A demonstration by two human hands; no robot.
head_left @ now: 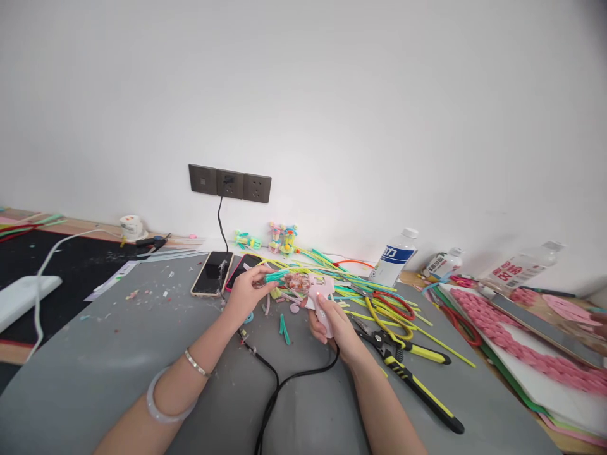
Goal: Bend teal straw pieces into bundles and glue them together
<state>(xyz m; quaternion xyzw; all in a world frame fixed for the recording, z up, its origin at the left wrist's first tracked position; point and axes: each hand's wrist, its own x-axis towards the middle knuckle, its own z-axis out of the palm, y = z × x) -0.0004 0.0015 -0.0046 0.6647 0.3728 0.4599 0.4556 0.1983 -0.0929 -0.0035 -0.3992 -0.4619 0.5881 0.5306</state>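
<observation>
My right hand (pixel 332 319) is wrapped round the handle of a pale pink hot glue gun (pixel 326 287), its nozzle pointing left. Clumped, brownish-pink residue (pixel 296 282) covers the nozzle end. A black cord (pixel 303 374) runs from the handle's base down toward me. Between the fingertips of my left hand (pixel 247 292) is a teal pipe cleaner piece (pixel 275 276), its end close to the nozzle; I cannot tell whether they touch. Below the gun, another bent teal pipe cleaner (pixel 284 330) lies on the grey mat (pixel 190 373).
Yellow and green pipe cleaners (pixel 417 328), red-handled scissors (pixel 393 304) and yellow-black wire strippers (pixel 417 385) lie to the right. A water bottle (pixel 394 258) stands behind. Phones (pixel 212 273) lie left of centre. Small colourful figures (pixel 283 238) stand by the wall. At far right, another person's hand (pixel 600 325) shows.
</observation>
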